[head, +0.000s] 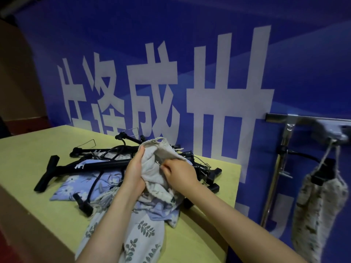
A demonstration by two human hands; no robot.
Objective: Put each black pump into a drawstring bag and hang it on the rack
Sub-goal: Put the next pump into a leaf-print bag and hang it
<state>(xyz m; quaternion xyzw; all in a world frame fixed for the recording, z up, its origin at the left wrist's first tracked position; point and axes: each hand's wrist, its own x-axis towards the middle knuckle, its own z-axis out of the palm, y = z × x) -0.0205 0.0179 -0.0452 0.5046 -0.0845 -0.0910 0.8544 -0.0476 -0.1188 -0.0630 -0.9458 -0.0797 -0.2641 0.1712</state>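
Left hand (133, 168) grasps pale bag (161, 158) at its open mouth; right hand (178, 172) pinches inside it, contents hidden. Pumps (85, 165) piled on desk (28, 149) among more bags. One filled bag (317, 202) hangs on rack (284, 118).

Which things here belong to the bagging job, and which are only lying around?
Job: left hand and right hand gripping the beige bag; black pumps; floral bags; rack; hung bag.

Other: table; blue banner.
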